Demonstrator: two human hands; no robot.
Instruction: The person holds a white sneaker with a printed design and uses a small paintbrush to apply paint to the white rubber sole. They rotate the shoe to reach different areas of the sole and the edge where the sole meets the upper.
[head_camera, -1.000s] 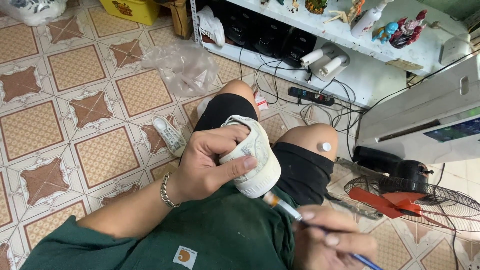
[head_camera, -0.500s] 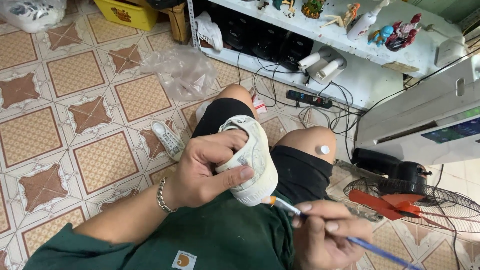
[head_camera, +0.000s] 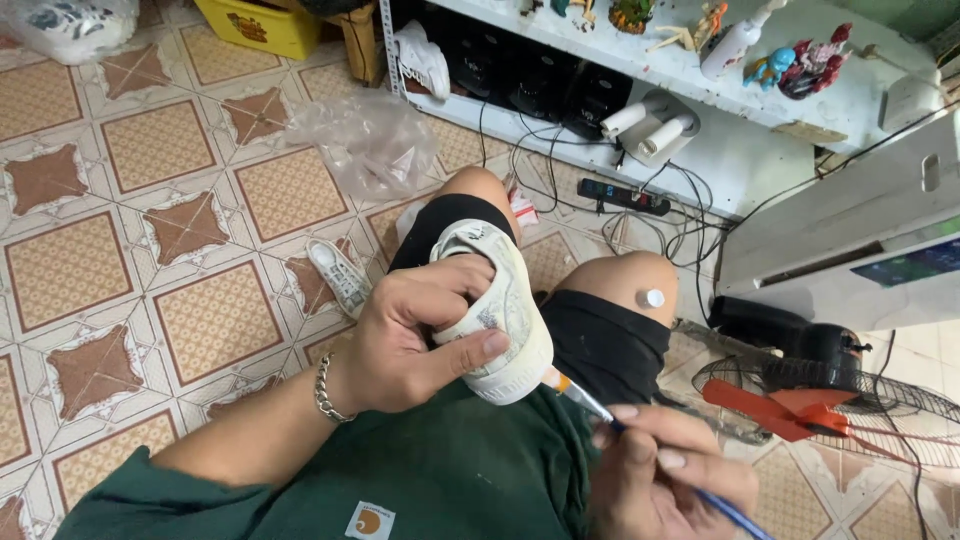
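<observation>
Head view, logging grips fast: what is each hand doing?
Left hand: closed around the white shoe.
Right hand: closed on the paintbrush.

The floor (head_camera: 110, 260) is laid with beige tiles carrying brown star-shaped patterns, evenly lit. A white shelf (head_camera: 760, 110) runs along the far side, with small figurines (head_camera: 800, 65) on top, dark boxes (head_camera: 540, 75) beneath and a black power strip (head_camera: 622, 195) with tangled cables below. A crumpled clear plastic bag (head_camera: 375, 140), a yellow bin (head_camera: 270, 25) and a floor fan (head_camera: 830, 400) with red blades lie around.
</observation>
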